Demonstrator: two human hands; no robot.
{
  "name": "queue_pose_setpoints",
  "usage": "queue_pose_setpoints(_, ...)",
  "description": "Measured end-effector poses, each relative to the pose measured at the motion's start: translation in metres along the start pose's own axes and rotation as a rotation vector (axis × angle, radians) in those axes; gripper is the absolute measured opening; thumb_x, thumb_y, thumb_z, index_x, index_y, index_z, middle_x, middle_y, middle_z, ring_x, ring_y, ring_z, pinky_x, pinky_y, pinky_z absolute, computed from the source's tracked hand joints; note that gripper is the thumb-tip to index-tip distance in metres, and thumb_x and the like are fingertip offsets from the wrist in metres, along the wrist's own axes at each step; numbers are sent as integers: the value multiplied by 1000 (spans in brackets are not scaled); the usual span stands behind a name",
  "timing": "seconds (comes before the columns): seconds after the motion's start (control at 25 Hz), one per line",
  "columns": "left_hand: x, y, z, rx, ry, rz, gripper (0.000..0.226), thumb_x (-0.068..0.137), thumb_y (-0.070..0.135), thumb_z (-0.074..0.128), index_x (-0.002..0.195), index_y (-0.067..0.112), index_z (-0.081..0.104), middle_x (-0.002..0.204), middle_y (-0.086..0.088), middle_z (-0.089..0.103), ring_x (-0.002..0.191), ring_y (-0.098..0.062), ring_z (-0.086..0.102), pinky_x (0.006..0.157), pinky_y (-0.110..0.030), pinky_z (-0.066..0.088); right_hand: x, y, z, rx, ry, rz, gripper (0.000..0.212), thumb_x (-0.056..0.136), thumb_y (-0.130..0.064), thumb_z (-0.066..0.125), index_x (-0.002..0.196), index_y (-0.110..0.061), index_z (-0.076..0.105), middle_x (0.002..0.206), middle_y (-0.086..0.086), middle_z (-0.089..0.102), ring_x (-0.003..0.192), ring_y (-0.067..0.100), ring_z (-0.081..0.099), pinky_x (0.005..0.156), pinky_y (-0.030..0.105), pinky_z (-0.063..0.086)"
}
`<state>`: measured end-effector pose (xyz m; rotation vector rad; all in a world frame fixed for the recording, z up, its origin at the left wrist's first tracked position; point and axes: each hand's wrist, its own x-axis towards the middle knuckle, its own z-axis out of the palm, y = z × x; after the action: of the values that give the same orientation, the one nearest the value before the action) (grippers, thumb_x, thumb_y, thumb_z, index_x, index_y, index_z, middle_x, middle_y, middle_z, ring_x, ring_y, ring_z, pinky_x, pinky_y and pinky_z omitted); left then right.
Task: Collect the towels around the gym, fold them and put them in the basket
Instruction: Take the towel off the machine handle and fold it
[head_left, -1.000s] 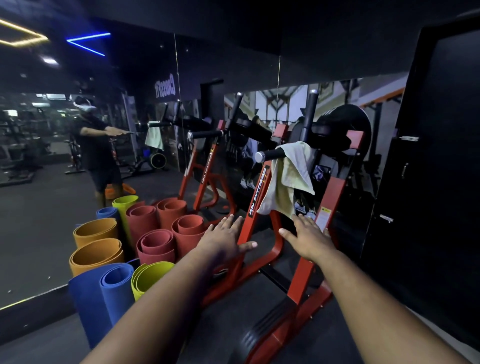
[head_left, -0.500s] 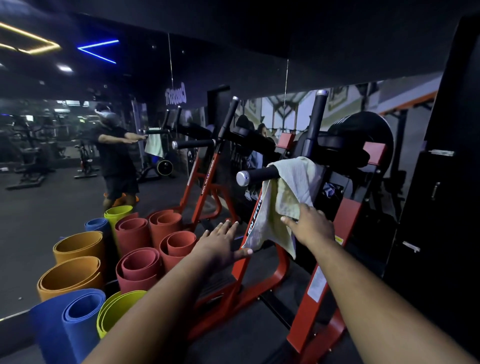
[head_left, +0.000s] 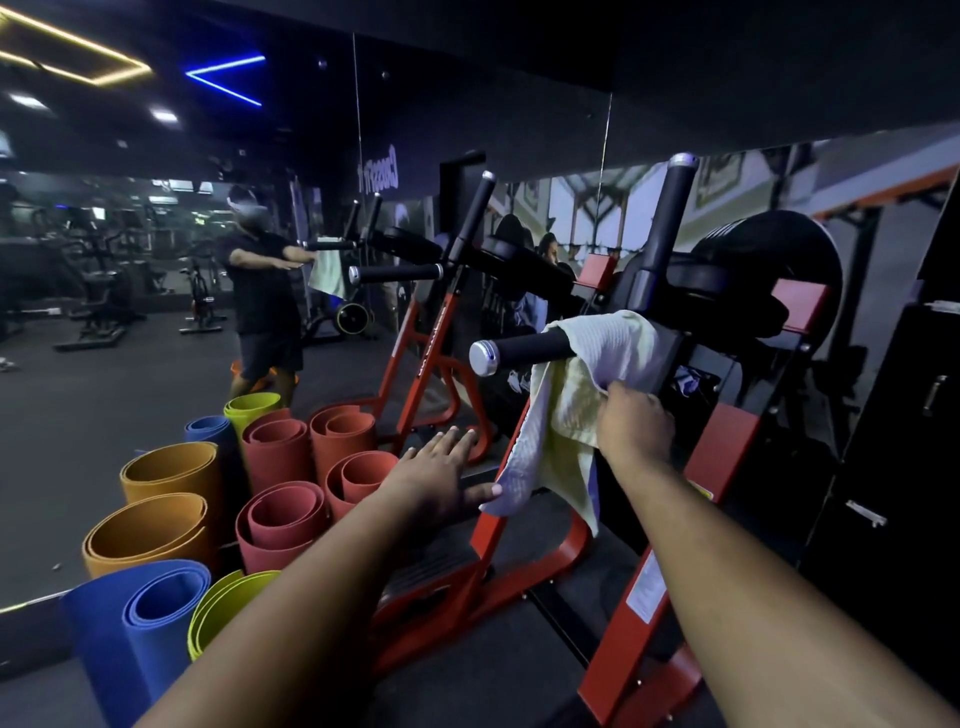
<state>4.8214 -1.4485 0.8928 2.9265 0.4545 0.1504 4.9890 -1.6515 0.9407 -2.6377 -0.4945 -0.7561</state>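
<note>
Pale yellow towel (head_left: 566, 415) hangs draped over black foam handle (head_left: 530, 349) of red dip station (head_left: 670, 561), one fold over the bar, long tails hanging down in front of the red upright. Right hand (head_left: 635, 428) grips the towel's right side just below the handle, fingers curled into the cloth, bunching it. Left hand (head_left: 441, 478) reaches forward lower and to the left, fingers straight and spread, holding nothing; its thumb tip sits at the towel's lower left corner, contact likely but can't confirm. Both bare forearms extend in from the bottom edge.

Handle has a silver end cap, points left. A second upright black grip (head_left: 670, 223) rises above the towel, tilted slightly right. Black arm pad (head_left: 727, 291) sits behind the towel on the station's frame. White label sticker on the right red leg, text not readable.

Left of the station, rolled exercise mats (head_left: 280, 519) stand on end on the floor in a cluster: blue and lime green nearest, orange ones at left, several red ones in the middle, another lime and blue at the back. They stand against a wall mirror (head_left: 156, 312). Mirror reflects a person in dark clothes with arms out, a reflected towel, more gym machines, ceiling lights and a blue neon strip. Dark cabinet (head_left: 904, 441) at right with metal handle, beside the station. Floor dark, room dim. No basket in view.
</note>
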Motion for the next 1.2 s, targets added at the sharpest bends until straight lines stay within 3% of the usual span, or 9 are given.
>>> queue_pose_setpoints(0.16,-14,-3,-5,1,-1,20,103,87,82,42,163,26,0,171,-3,-2,158,-20,0,126,-49,10,-28,-1,-3,-44,-1,-141,19,104,-19,44,112,-12,59,103,15,71,103,36,63,79,41,47)
queue_pose_setpoints(0.48,-85,-28,8,-5,-80,129,107,84,86,39,163,26,-1,171,-4,-2,158,-23,1,126,-52,12,-143,1,-40,-131,-130,-63,26,107,-30,38,117,-15,56,107,14,69,106,35,59,83,40,43)
queue_pose_setpoints(0.92,-258,-78,72,3,-329,316,108,84,85,40,163,26,-3,171,-3,-3,158,-20,0,126,-50,10,-437,-39,-88,-313,-564,264,28,102,-23,43,126,-20,57,122,9,66,117,30,58,91,40,47)
queue_pose_setpoints(1.08,-326,-74,101,3,-416,412,106,86,83,41,163,25,-4,171,-3,-4,158,-20,-2,126,-49,9,-539,-37,-110,-231,-576,505,30,99,-19,38,120,-26,57,126,10,66,114,33,63,89,37,52)
queue_pose_setpoints(1.2,-386,-69,133,0,-465,468,105,87,82,41,163,23,-1,171,-4,-3,158,-20,-1,126,-49,9,-615,-44,-129,-155,-552,630,23,99,-31,44,116,-30,60,124,9,67,114,34,64,93,39,50)
